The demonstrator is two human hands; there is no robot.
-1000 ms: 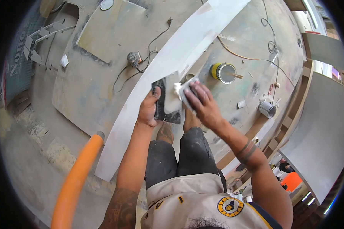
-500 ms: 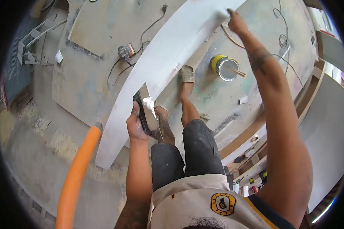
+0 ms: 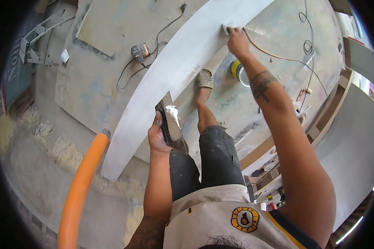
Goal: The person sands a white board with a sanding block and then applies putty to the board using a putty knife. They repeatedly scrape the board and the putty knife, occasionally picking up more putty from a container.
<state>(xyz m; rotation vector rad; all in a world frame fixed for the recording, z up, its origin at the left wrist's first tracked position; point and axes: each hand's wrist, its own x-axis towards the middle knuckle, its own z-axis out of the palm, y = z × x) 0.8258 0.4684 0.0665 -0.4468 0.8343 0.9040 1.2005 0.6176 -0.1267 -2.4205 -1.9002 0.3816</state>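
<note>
My left hand [image 3: 158,135] is closed around the dark edge of a broad metal putty knife [image 3: 170,126], held above my thigh. A lump of white filler [image 3: 172,112] sits on its blade. My right hand [image 3: 239,41] grips a small putty spreader [image 3: 225,28], mostly hidden by the fingers. The spreader's edge touches the long white curved panel [image 3: 162,62] near its right border. Smooth and white, the panel sweeps from lower left to the top of the view. Partly behind my right forearm stands a yellow-banded can [image 3: 238,72].
A sander [image 3: 140,51] with a cord lies left of the panel. An orange hose [image 3: 81,182] rises at lower left. A thin hose [image 3: 278,57] and cables [image 3: 307,45] cross the floor at right. A metal frame [image 3: 37,35] stands far left; wooden shelving [image 3: 330,106] is at right.
My right hand has moved left and down along the panel, and its spreader now shows. My left hand has shifted slightly right with the putty knife. My right forearm now covers part of the can.
</note>
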